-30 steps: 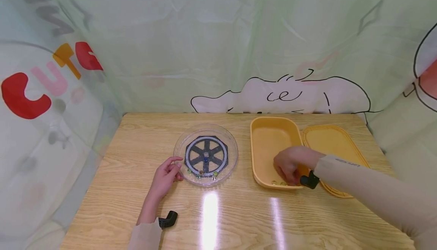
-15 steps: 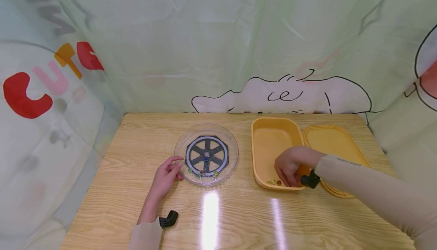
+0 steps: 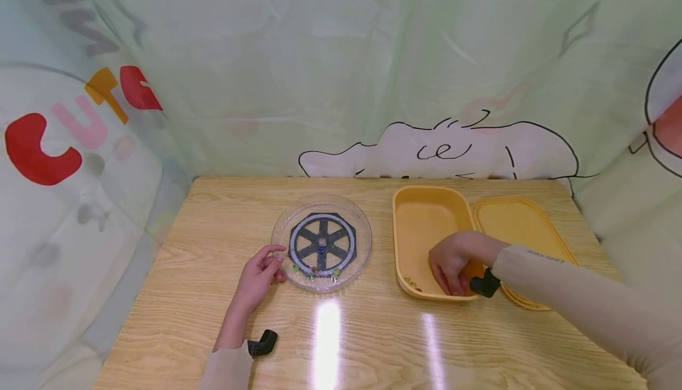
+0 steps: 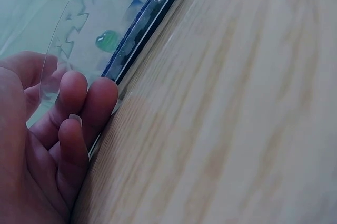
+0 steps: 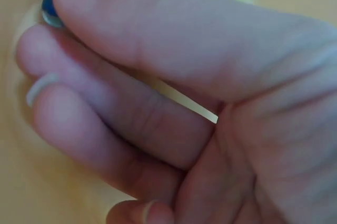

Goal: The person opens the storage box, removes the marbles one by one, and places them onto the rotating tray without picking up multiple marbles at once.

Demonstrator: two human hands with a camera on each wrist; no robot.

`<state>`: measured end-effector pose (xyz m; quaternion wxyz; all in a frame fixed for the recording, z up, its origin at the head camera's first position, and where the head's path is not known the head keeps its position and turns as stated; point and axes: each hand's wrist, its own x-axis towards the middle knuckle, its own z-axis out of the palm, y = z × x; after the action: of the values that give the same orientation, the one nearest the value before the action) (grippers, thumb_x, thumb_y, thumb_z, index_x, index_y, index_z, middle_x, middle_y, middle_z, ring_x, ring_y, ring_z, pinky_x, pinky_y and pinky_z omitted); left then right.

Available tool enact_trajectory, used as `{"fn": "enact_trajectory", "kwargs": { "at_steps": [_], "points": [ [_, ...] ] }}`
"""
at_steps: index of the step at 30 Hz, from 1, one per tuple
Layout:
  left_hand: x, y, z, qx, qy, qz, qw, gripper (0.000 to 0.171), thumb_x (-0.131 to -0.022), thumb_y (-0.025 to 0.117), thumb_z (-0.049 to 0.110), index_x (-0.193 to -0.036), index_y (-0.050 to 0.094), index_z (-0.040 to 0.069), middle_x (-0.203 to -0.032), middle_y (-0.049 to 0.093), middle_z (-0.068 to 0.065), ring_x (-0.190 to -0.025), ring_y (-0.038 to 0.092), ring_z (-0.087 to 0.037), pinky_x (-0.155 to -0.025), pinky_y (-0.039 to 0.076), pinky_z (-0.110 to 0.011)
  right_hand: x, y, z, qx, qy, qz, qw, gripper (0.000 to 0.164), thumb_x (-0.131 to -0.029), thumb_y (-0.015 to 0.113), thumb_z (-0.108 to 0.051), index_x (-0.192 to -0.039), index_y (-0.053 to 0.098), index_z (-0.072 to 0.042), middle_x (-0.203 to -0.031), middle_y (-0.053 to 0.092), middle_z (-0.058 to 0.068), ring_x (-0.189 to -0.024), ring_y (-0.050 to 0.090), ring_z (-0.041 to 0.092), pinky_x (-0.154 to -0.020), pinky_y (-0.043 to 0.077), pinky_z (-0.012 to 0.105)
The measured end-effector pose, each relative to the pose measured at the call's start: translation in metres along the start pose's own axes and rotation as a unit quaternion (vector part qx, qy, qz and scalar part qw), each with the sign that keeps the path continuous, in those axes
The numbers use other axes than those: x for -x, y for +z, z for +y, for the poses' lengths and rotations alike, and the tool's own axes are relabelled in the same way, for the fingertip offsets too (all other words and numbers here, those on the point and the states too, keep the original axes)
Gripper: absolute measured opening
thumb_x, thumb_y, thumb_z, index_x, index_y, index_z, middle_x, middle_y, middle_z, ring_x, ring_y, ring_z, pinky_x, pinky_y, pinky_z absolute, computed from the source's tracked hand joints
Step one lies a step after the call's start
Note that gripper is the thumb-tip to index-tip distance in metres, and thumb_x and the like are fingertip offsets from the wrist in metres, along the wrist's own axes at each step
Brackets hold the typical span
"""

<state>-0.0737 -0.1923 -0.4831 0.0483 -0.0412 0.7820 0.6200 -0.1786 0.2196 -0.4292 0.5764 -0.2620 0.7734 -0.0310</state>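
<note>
A clear round dish [image 3: 319,201] with a dark six-spoked wheel pattern in its base sits left of centre on the table. Its near left rim is pinched by my left hand [image 3: 259,276], thumb and fingers to either side in the left wrist view. Several glass marbles lie in the dish, among them a green marble [image 4: 107,40]. My right hand [image 3: 453,260] reaches down inside the orange bin [image 3: 421,230]. Between its thumb and fingertips is a blue marble [image 5: 51,9], partly hidden by the thumb. Yellowish marbles [image 3: 409,281] lie in the bin's near left corner.
An orange lid [image 3: 514,221] lies flat right of the bin, partly under the right forearm [image 3: 575,292]. Wooden table [image 3: 213,212] surface separates dish and bin. A printed curtain [image 3: 298,70] hangs behind the table and along its sides.
The loose marbles in the bin have rolled left into its near left corner. The bin has shifted slightly toward me. The right hand stays low in the bin; the left hand keeps its place.
</note>
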Motion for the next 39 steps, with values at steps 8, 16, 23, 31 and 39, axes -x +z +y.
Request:
{"fn": "enact_trajectory", "kwargs": {
  "at_steps": [8,16,23,31,39],
  "points": [
    [-0.001,-0.001,0.001,-0.002,0.0,-0.009,1.0,0.027,-0.103,0.055,0.01,-0.127,0.061,0.001,-0.072,0.061,-0.018,-0.071,0.064,-0.031,-0.069,0.056,-0.032,-0.002,0.006,0.0,-0.027,-0.001,0.006,1.0,0.018,-0.074,0.081,0.003,-0.067,0.077,-0.013,-0.059,0.066,0.001,-0.049,0.057,0.008,-0.058,0.055,0.027],
    [-0.003,-0.001,-0.003,0.006,-0.006,-0.007,0.9999,0.026,-0.103,0.055,0.009,-0.127,0.061,0.002,-0.072,0.061,-0.018,-0.069,0.064,-0.029,-0.069,0.056,-0.031,0.0,0.005,-0.002,-0.033,-0.003,0.007,0.999,0.017,-0.074,0.08,0.004,-0.068,0.077,-0.012,-0.06,0.067,0.003,-0.05,0.058,0.008,-0.056,0.054,0.025],
    [-0.004,-0.001,-0.006,0.016,-0.01,-0.007,0.9998,0.026,-0.103,0.055,0.009,-0.127,0.061,0.001,-0.072,0.061,-0.018,-0.069,0.064,-0.029,-0.068,0.056,-0.032,-0.001,0.007,-0.002,-0.071,0.009,0.004,0.997,0.018,-0.075,0.081,0.004,-0.071,0.078,-0.013,-0.064,0.069,0.006,-0.051,0.06,0.01,-0.051,0.052,0.022],
    [-0.002,-0.001,-0.002,0.007,-0.003,-0.008,0.9999,0.027,-0.103,0.055,0.01,-0.127,0.061,0.001,-0.073,0.061,-0.019,-0.07,0.064,-0.032,-0.069,0.056,-0.032,0.0,0.008,-0.001,-0.068,0.008,0.012,0.998,0.016,-0.075,0.082,0.001,-0.071,0.077,-0.014,-0.064,0.069,0.006,-0.051,0.059,0.01,-0.048,0.048,0.02],
    [-0.011,-0.002,-0.029,0.009,-0.003,0.002,1.0,0.024,-0.102,0.058,0.018,-0.125,0.064,0.011,-0.073,0.062,-0.014,-0.068,0.063,-0.025,-0.069,0.056,-0.03,0.007,0.003,0.0,-0.097,-0.018,0.034,0.995,0.011,-0.073,0.079,0.004,-0.074,0.078,-0.007,-0.064,0.069,0.007,-0.051,0.056,0.01,-0.047,0.044,0.019]
  ]
}}
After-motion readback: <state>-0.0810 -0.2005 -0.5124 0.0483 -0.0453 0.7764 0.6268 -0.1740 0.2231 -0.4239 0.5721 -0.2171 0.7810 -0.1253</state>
